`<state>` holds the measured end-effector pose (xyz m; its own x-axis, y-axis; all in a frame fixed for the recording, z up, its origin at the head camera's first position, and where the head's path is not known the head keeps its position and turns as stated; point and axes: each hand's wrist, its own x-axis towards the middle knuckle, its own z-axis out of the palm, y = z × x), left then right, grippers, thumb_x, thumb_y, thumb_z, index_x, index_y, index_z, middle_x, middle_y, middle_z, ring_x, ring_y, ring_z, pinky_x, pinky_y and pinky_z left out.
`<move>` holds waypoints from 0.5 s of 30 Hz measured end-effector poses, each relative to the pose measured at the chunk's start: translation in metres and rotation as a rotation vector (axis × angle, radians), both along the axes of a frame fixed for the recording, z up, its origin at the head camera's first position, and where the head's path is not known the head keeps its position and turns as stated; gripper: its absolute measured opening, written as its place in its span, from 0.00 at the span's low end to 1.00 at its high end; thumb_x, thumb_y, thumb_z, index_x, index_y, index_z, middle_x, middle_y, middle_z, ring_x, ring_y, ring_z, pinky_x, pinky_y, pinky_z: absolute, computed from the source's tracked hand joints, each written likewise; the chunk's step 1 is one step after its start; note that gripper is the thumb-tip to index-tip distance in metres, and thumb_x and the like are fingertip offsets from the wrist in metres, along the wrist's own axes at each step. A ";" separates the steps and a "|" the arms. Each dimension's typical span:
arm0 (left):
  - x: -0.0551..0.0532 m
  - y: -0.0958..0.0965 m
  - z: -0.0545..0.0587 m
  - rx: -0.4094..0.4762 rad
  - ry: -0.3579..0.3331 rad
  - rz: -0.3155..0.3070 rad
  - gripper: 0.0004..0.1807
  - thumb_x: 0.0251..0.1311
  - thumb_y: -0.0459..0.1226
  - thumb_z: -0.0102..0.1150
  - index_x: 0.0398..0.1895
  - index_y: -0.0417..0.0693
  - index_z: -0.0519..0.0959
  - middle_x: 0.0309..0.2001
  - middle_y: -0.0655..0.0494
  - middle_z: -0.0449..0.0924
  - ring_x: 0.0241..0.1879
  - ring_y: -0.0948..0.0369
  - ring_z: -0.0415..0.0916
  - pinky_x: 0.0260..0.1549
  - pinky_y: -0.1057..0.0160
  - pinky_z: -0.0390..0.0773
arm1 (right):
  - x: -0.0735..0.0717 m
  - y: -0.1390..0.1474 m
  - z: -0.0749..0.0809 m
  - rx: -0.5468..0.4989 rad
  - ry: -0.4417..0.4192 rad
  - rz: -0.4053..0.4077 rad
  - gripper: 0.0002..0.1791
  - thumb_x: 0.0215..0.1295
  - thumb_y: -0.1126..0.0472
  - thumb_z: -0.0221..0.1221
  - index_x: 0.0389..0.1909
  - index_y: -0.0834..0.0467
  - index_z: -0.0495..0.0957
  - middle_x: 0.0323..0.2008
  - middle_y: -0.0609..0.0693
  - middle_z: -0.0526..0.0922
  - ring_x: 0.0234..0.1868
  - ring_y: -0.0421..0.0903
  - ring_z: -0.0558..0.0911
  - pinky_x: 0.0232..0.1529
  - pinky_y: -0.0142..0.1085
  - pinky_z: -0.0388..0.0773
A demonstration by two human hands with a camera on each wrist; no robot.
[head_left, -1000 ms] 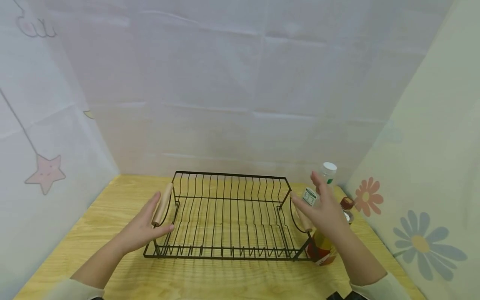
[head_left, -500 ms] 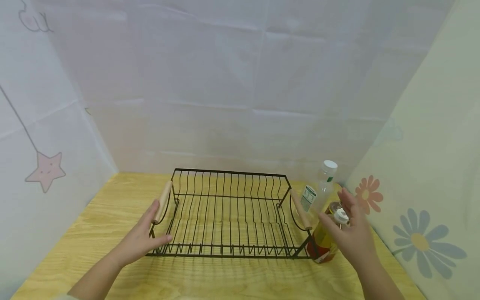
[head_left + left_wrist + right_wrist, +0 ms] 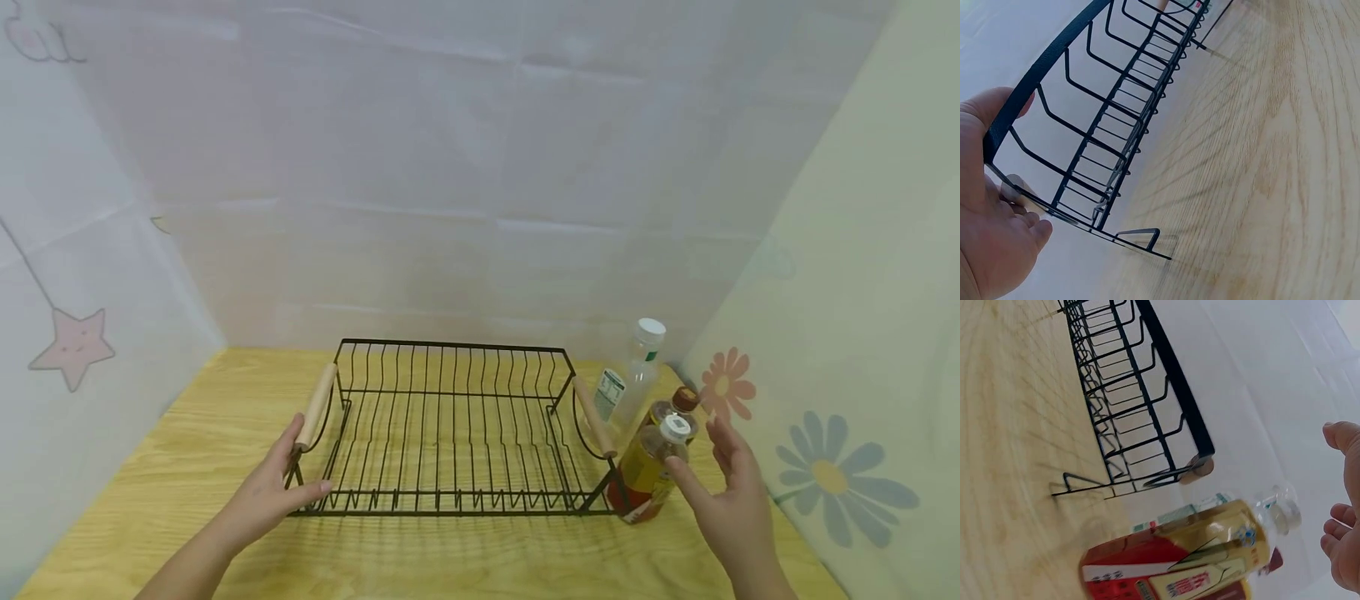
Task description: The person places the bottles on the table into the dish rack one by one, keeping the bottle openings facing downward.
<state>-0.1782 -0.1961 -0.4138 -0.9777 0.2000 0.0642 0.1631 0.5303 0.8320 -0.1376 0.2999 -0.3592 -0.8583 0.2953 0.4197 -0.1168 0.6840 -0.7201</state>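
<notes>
A black wire dish rack [image 3: 457,450] with wooden handles stands on the wooden table. My left hand [image 3: 262,496] is at its front left corner, thumb spread over the frame and fingers beside the left handle [image 3: 317,407]. In the left wrist view, that hand [image 3: 997,231] overlaps the end of the rack. My right hand [image 3: 735,504] is spread apart with an empty palm, right of a white-capped bottle of yellow liquid [image 3: 651,467]. In the right wrist view, this bottle [image 3: 1179,556] has a red label and stands between the rack and my right hand [image 3: 1342,515].
Behind the yellow bottle is a brown-capped bottle [image 3: 684,400]. A clear bottle with a white cap [image 3: 639,379] stands farther back, close to the rack's right handle [image 3: 595,417]. Cloth-covered walls [image 3: 420,208] enclose the table [image 3: 187,425] at the back and sides.
My right hand has moved from the rack's right handle out to the right, past the bottles, and lower. My left hand has shifted slightly toward the front at the left handle.
</notes>
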 end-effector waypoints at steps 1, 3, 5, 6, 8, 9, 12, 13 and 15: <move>0.000 0.000 0.000 -0.004 0.006 0.000 0.54 0.49 0.48 0.58 0.66 0.57 0.27 0.62 0.29 0.45 0.60 0.34 0.47 0.48 0.31 0.55 | 0.001 0.001 -0.003 -0.009 -0.016 -0.012 0.40 0.55 0.56 0.57 0.65 0.51 0.46 0.64 0.52 0.54 0.61 0.29 0.55 0.50 0.04 0.49; 0.000 0.000 0.000 -0.010 0.010 0.002 0.54 0.49 0.49 0.58 0.66 0.57 0.27 0.62 0.29 0.46 0.60 0.34 0.47 0.47 0.31 0.56 | 0.002 0.004 -0.010 -0.013 -0.054 -0.025 0.42 0.55 0.54 0.57 0.66 0.52 0.43 0.65 0.55 0.53 0.64 0.37 0.54 0.50 0.04 0.47; 0.000 0.000 0.000 -0.006 0.008 0.000 0.54 0.49 0.48 0.58 0.66 0.56 0.27 0.62 0.29 0.46 0.60 0.33 0.47 0.47 0.31 0.56 | 0.001 0.007 -0.019 -0.025 -0.097 -0.026 0.43 0.55 0.51 0.56 0.66 0.52 0.41 0.65 0.56 0.51 0.65 0.45 0.53 0.50 0.04 0.46; 0.000 0.000 0.000 -0.004 0.004 -0.001 0.54 0.49 0.48 0.57 0.66 0.57 0.26 0.62 0.29 0.46 0.60 0.33 0.46 0.47 0.31 0.56 | 0.000 0.008 -0.025 -0.038 -0.117 -0.027 0.44 0.55 0.50 0.56 0.66 0.52 0.39 0.65 0.56 0.50 0.65 0.49 0.53 0.55 0.07 0.46; 0.000 -0.001 0.001 0.002 -0.007 -0.002 0.54 0.50 0.48 0.57 0.65 0.57 0.26 0.62 0.29 0.46 0.60 0.33 0.46 0.47 0.31 0.56 | -0.004 0.012 -0.037 -0.067 -0.143 -0.020 0.46 0.54 0.48 0.55 0.66 0.52 0.38 0.65 0.57 0.49 0.64 0.55 0.53 0.64 0.20 0.49; 0.000 -0.001 0.001 0.001 -0.010 -0.001 0.54 0.50 0.48 0.57 0.65 0.58 0.26 0.62 0.29 0.46 0.60 0.33 0.46 0.47 0.31 0.57 | -0.007 0.014 -0.045 -0.072 -0.155 -0.025 0.46 0.54 0.47 0.55 0.66 0.51 0.37 0.65 0.57 0.50 0.63 0.56 0.54 0.64 0.23 0.50; 0.000 -0.001 0.001 0.000 -0.013 -0.002 0.54 0.50 0.48 0.57 0.65 0.57 0.26 0.62 0.29 0.46 0.60 0.33 0.46 0.47 0.31 0.56 | -0.016 0.025 -0.070 -0.092 -0.178 -0.056 0.47 0.52 0.44 0.56 0.66 0.46 0.37 0.64 0.54 0.52 0.61 0.54 0.57 0.63 0.25 0.55; 0.000 -0.001 0.001 0.002 -0.014 -0.004 0.54 0.50 0.48 0.57 0.65 0.57 0.26 0.62 0.29 0.45 0.60 0.33 0.46 0.47 0.31 0.56 | -0.020 0.029 -0.079 -0.095 -0.178 -0.070 0.47 0.51 0.43 0.56 0.66 0.45 0.37 0.63 0.54 0.53 0.61 0.52 0.58 0.60 0.18 0.55; 0.000 0.000 0.001 0.004 -0.014 -0.006 0.54 0.50 0.48 0.57 0.65 0.57 0.26 0.63 0.29 0.44 0.60 0.33 0.45 0.48 0.31 0.56 | -0.027 0.037 -0.096 -0.102 -0.181 -0.105 0.47 0.50 0.41 0.56 0.65 0.41 0.37 0.62 0.51 0.55 0.59 0.49 0.60 0.52 0.10 0.57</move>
<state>-0.1787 -0.1966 -0.4132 -0.9772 0.2059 0.0510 0.1545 0.5262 0.8362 -0.1646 0.3371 -0.4549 -0.8794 0.4196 0.2249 0.0887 0.6085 -0.7886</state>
